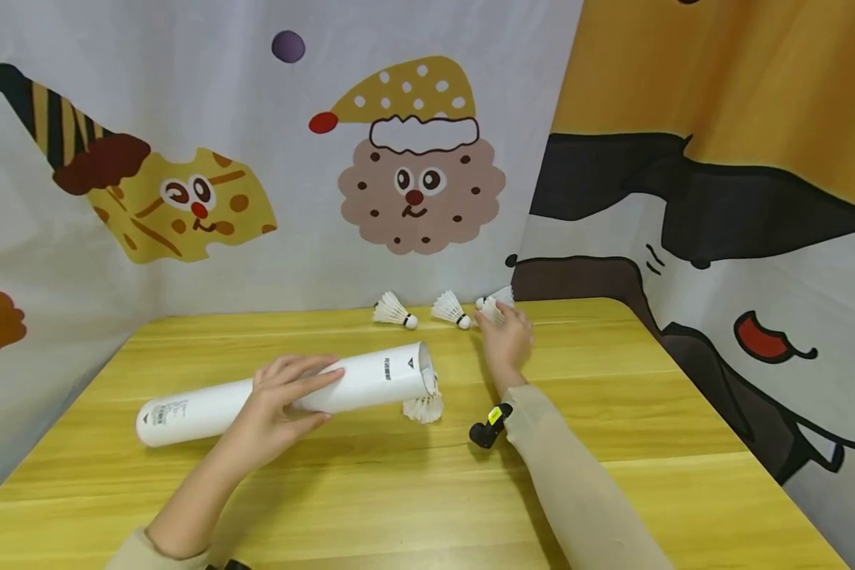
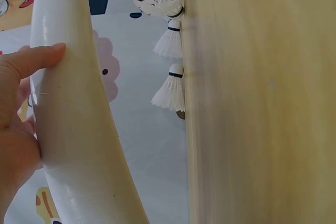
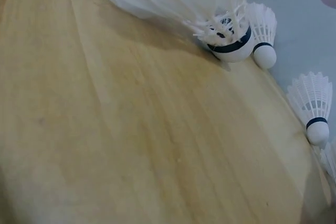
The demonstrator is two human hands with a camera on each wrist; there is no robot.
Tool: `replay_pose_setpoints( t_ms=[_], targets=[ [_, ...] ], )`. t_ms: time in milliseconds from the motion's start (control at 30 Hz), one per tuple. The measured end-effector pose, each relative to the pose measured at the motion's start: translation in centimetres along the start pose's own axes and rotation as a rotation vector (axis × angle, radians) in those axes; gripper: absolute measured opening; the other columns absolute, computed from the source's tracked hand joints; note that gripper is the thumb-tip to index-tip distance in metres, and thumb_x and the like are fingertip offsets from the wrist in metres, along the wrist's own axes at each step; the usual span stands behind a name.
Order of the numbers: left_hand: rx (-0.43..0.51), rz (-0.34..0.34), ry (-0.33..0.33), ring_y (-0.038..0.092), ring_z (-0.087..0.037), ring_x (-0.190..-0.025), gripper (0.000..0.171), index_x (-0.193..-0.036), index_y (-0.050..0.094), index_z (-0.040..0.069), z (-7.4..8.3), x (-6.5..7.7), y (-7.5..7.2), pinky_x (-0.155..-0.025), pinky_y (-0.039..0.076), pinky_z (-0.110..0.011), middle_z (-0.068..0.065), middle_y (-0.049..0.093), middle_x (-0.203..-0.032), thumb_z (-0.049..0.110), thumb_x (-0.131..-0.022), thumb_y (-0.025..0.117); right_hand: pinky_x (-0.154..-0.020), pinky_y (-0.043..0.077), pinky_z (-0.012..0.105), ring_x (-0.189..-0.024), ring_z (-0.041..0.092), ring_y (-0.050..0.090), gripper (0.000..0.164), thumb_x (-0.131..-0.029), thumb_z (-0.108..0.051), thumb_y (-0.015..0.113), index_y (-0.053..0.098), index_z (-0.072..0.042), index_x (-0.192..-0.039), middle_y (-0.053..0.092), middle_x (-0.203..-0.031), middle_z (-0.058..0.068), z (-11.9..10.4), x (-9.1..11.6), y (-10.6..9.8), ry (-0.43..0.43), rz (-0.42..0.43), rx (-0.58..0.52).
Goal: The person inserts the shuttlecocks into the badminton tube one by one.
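Note:
My left hand grips a long white tube around its middle, tilted with its right end higher. In the left wrist view the thumb lies along the tube. At the tube's right mouth is a shuttlecock, feathers downward, its upper part partly hidden by the rim. My right hand reaches to the table's far edge, thumb and fingers around the white feathers of a shuttlecock, which they partly cover. The right wrist view shows a large, close shuttlecock but little of the hand.
Two more shuttlecocks, one on the left and one nearer the right hand, lie along the far edge of the wooden table. Behind that edge hangs a printed curtain. A black wrist camera sits at the right sleeve.

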State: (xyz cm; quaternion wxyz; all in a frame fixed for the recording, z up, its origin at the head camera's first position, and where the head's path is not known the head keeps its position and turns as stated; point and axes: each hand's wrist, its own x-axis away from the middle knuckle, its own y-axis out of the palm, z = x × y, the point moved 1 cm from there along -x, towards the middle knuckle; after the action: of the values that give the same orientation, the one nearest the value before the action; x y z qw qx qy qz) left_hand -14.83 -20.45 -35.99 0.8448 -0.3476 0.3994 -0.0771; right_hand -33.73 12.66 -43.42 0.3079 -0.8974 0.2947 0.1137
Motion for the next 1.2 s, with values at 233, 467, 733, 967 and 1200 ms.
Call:
replay_pose_setpoints(
  t_ms=[233,467,733,967,1200],
  targets=[
    [-0.007,-0.005,0.013,0.041,-0.022,-0.12,0.072,-0.127,0.064,0.016,0.0,-0.5,-0.3,-0.093,0.018,-0.05,-0.005,0.055,-0.134,-0.006,-0.062,0.085,-0.097,0.03,0.046,-0.115,0.031,0.048,0.057,-0.077,-0.049,0.076,0.067,-0.014,-0.121,0.058,-0.119,0.011,-0.6,-0.6,0.5,0.002,-0.002,0.044],
    [0.005,-0.009,0.011,0.041,-0.023,-0.121,0.07,-0.126,0.065,0.016,0.0,-0.7,-0.3,-0.095,0.018,-0.049,-0.004,0.055,-0.135,-0.005,-0.062,0.085,-0.096,0.029,0.048,-0.117,0.033,0.046,0.061,-0.076,-0.047,0.077,0.064,-0.012,-0.124,0.055,-0.122,0.014,-0.3,-1.1,0.9,0.01,-0.035,0.067],
    [0.012,-0.021,0.004,0.04,-0.023,-0.123,0.07,-0.127,0.064,0.017,-0.1,-0.6,0.0,-0.097,0.016,-0.052,-0.002,0.054,-0.136,-0.003,-0.064,0.085,-0.096,0.028,0.048,-0.115,0.034,0.045,0.066,-0.074,-0.047,0.079,0.061,-0.014,-0.128,0.053,-0.122,0.015,0.1,-1.2,1.0,0.051,-0.049,0.085],
    [0.009,-0.021,-0.001,0.04,-0.022,-0.122,0.07,-0.127,0.064,0.018,-0.2,-0.4,0.1,-0.096,0.016,-0.052,-0.002,0.054,-0.136,-0.003,-0.064,0.085,-0.095,0.03,0.048,-0.118,0.032,0.044,0.063,-0.077,-0.047,0.077,0.061,-0.014,-0.128,0.052,-0.126,0.014,-0.5,-1.3,1.1,0.05,-0.077,0.147],
    [0.009,-0.021,-0.009,0.04,-0.022,-0.122,0.07,-0.127,0.065,0.018,0.0,-0.2,0.0,-0.097,0.016,-0.052,-0.003,0.054,-0.135,-0.003,-0.063,0.086,-0.098,0.029,0.048,-0.118,0.033,0.044,0.055,-0.08,-0.04,0.076,0.062,-0.014,-0.127,0.052,-0.126,0.014,-0.6,-0.9,1.1,0.074,-0.101,0.162]
  ],
)
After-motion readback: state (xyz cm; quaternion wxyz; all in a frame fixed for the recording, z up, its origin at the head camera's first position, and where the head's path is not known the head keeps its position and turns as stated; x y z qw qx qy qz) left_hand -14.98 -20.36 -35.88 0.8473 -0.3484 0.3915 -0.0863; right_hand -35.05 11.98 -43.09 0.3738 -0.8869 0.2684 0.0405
